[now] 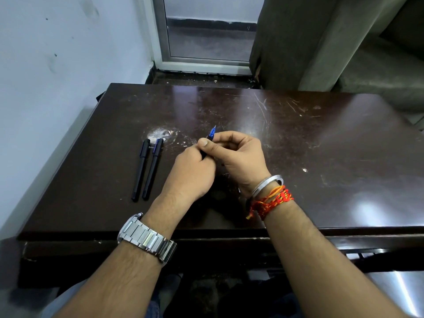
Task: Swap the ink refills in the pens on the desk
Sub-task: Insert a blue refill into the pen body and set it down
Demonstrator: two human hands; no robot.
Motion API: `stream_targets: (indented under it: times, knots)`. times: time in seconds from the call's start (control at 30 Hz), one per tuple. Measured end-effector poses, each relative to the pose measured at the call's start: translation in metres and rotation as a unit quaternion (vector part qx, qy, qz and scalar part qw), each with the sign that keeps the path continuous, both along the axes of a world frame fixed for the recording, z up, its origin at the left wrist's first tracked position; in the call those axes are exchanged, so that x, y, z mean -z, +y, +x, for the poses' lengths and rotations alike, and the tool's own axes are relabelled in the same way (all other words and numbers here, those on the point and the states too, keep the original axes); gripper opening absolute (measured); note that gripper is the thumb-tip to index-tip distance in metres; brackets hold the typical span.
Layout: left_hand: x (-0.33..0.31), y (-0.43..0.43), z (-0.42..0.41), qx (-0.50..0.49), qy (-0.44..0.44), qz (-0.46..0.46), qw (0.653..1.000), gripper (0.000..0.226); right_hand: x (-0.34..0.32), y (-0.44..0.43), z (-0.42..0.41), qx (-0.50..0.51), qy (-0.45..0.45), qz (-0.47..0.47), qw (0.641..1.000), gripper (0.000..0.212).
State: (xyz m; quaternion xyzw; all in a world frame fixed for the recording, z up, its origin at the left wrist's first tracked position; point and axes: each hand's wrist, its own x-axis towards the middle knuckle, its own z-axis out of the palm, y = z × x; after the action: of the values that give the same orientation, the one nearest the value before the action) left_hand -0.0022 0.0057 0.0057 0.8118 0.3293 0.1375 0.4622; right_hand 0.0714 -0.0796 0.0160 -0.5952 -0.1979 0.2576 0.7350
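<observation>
Both hands meet over the middle of the dark desk (298, 145) around one pen (212, 132). Only its blue front section and metal tip show, pointing up and away above my fingers; the rest of the pen is hidden in my grip. My left hand (191, 173) is closed around the lower barrel. My right hand (238, 154) pinches the pen near the tip with thumb and fingers. Two capped black pens lie side by side on the desk to the left: the outer pen (140, 170) and the inner pen (153, 169) with a blue clip.
A white wall runs along the desk's left edge. Behind the desk stand a window frame (160, 63) and a brown curtain (298, 42). The desk surface is scratched, with a white scuff (160, 133) just beyond the two lying pens. My knees are below the front edge.
</observation>
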Motion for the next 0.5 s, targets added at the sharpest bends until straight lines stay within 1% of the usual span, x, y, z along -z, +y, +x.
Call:
stream_targets:
  times: [0.07,0.17,0.23,0.33,0.4,0.43,0.5]
  knots:
    - [-0.0009,-0.0008,-0.0002,0.006,-0.004,-0.005,1.000,0.040,0.0013,0.0011,0.0004,0.015,-0.006,-0.016,1.000,0.015]
    - [0.0007,-0.0004,0.0007,-0.003,-0.014,0.001,1.000,0.029,0.0030,0.0019,0.0002,-0.046,0.015,0.017,0.999,0.011]
    - [0.0010,0.0005,0.0007,-0.016,-0.011,0.009,1.000,0.028,0.0034,0.0015,-0.0005,-0.065,0.022,0.034,0.997,0.017]
    - [-0.0008,0.0000,-0.0009,-0.006,-0.013,0.004,1.000,0.042,0.0046,0.0019,-0.0004,-0.019,-0.011,0.018,1.000,0.015]
    - [-0.0021,-0.0010,-0.0007,0.005,-0.006,0.002,1.000,0.044,0.0051,0.0028,-0.0007,0.012,-0.018,0.007,1.000,0.017]
    - [-0.0015,-0.0014,-0.0004,0.007,-0.003,0.004,1.000,0.040,0.0054,0.0034,-0.0008,0.009,-0.015,0.011,1.000,0.016]
    - [0.0005,-0.0014,0.0002,0.001,-0.003,0.010,1.000,0.027,0.0044,0.0038,-0.0015,-0.027,0.016,0.034,0.999,0.009]
